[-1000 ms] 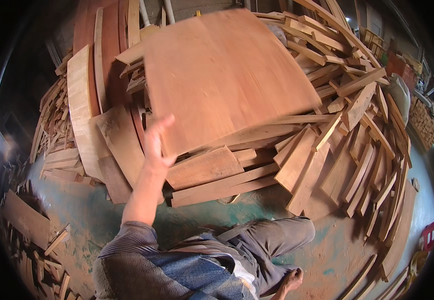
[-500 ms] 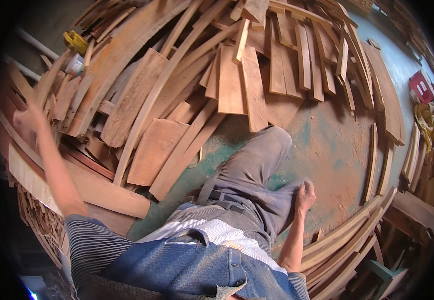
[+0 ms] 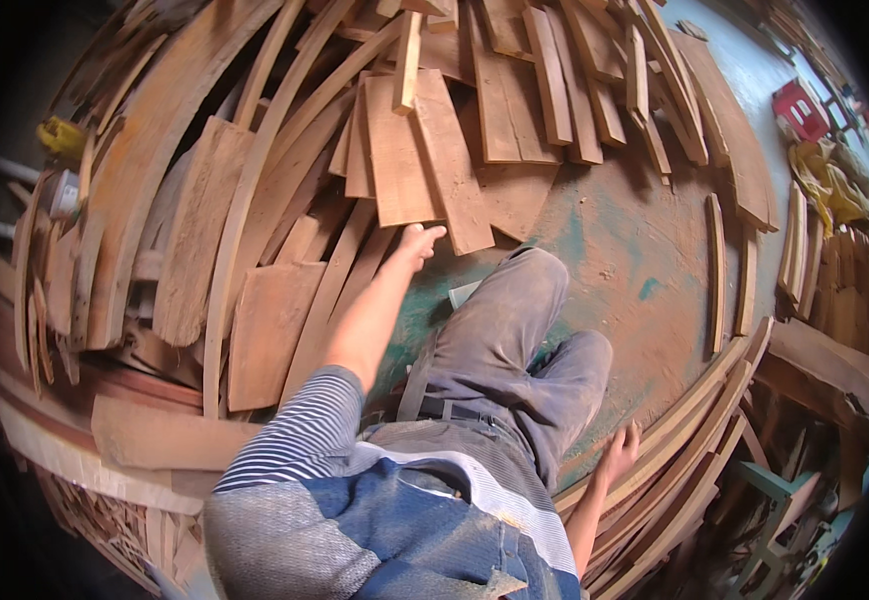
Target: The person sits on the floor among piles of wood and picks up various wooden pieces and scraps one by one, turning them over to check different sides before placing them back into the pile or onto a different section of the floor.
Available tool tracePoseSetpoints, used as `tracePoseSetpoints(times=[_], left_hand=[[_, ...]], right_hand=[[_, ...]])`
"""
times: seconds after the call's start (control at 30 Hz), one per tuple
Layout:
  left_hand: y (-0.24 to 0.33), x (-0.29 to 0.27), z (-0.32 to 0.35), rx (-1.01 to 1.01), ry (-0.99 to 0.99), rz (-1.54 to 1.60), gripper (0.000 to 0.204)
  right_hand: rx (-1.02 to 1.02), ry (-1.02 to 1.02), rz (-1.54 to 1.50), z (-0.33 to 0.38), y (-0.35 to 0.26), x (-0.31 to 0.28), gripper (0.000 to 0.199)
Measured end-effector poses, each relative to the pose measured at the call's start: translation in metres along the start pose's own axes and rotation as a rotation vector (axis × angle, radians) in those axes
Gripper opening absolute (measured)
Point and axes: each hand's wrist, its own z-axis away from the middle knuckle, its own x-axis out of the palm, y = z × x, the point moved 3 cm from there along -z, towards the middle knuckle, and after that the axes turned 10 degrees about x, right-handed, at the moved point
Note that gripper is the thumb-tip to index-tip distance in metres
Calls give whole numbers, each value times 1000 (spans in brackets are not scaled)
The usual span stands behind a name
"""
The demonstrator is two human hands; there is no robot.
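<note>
My left hand (image 3: 417,243) reaches forward with its fingers stretched out. The fingertips are at the lower edge of a flat brown board (image 3: 400,165) in a heap of wood planks (image 3: 255,230). It holds nothing. My right hand (image 3: 620,452) is down by my hip, fingers spread, resting at the edge of a stack of long curved wood strips (image 3: 700,440). My legs in grey trousers (image 3: 515,340) are bent on the green-stained floor (image 3: 635,250).
More planks (image 3: 575,90) fan out across the top. A red object (image 3: 800,108) and yellow cloth (image 3: 833,172) lie at the far right. A green metal frame (image 3: 770,490) stands lower right. A small pale object (image 3: 462,293) lies by my knee.
A second ago my left hand was against a large flat sheet. It then swung out to the left, and now it reaches forward to the boards. The view has turned.
</note>
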Motion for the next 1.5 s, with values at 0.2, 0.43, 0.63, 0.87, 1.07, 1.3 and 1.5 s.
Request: tracePoseSetpoints(times=[0.2,0.43,0.63,0.87,1.07,1.3,1.5], left_hand=[[-74,53,-71,-59,315,-41,72],[-49,52,-43,163,37,-377,48],[-11,4,25,237,43,-206,35],[-3,-20,55,146,71,-40,31],[31,-26,67,268,28,-191,43],[69,-85,154,233,-21,-176,37],[85,-132,242,275,53,-365,44]], right_hand=[[381,185,71,89,127,-138,29],[583,142,-19,125,166,-134,7],[248,-66,-36,42,57,-34,23],[-29,-246,21,14,-117,96,37],[-629,-247,431,30,-102,152,25],[-579,-244,397,34,-108,149,22],[-433,-296,389,32,-100,152,25]])
